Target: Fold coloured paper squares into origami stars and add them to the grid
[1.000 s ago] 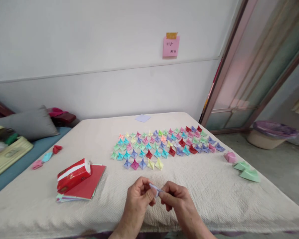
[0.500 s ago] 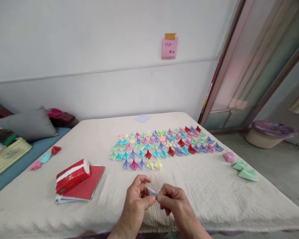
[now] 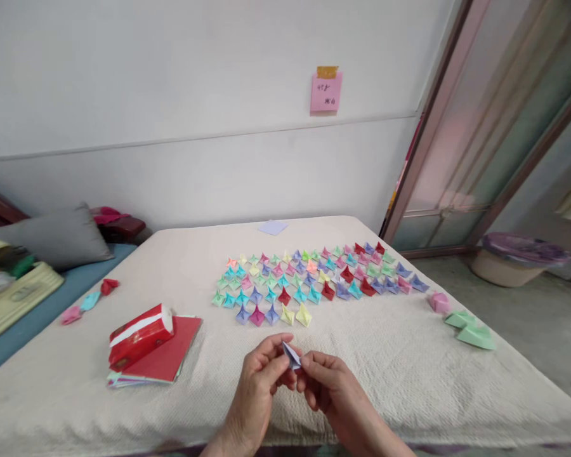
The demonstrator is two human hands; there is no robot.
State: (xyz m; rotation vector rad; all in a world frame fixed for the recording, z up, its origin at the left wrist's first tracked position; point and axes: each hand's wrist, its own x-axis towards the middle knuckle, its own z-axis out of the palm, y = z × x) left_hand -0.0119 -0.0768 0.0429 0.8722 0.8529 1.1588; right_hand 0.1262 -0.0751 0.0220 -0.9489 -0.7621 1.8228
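A small pale lavender folded paper [image 3: 292, 356] is pinched between my two hands, above the near part of the covered table. My left hand [image 3: 262, 374] grips its left side with thumb and fingers. On the right side, my right hand [image 3: 326, 381] closes thumb and fingertips on its corner. Fingers hide the lower part of the paper. Beyond my hands, several rows of small folded paper pieces [image 3: 284, 296] in many colours stand on the cloth. The nearest row has a yellow piece [image 3: 303, 315] at its right end.
A red tissue pack [image 3: 141, 336] lies on a stack of coloured paper [image 3: 174, 349] at left. Pink [image 3: 439, 302] and green folded papers [image 3: 476, 336] sit near the right edge. One flat lavender sheet [image 3: 273, 226] is at the back. A pink note [image 3: 326, 94] is taped to the wall.
Both hands have lifted slightly and turned the lavender paper more upright, so its folded inside opening now shows. My left thumb has shifted up along it.
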